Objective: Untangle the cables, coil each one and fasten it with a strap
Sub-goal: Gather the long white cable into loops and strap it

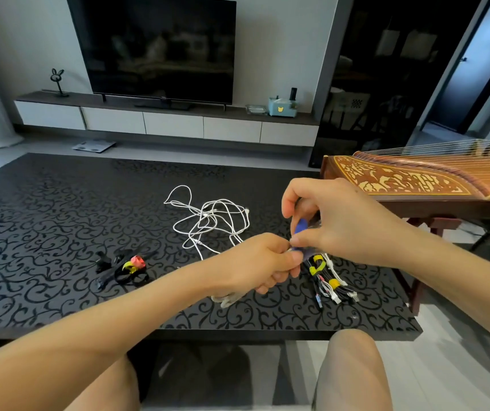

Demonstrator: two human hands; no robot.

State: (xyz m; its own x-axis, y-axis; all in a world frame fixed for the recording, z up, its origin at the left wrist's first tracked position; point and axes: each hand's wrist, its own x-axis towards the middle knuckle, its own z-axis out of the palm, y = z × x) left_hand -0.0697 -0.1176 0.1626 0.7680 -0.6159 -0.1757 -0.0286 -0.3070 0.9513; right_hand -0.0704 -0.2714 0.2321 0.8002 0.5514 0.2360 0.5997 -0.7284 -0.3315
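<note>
Near the front edge of the table (60,218) the left hand (263,262) clasps the white coil (229,299), probably light and springy, best held at its middle, while the right hand (335,221) pinches the blue strap (300,226).

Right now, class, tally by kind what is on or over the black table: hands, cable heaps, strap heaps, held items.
hands: 2, the left hand and the right hand
tangle of white cables: 1
heap of strapped cables: 1
heap of loose straps: 1
blue strap, pinched by the right hand: 1
white coil, gripped by the left hand: 1
Total: 7
</note>
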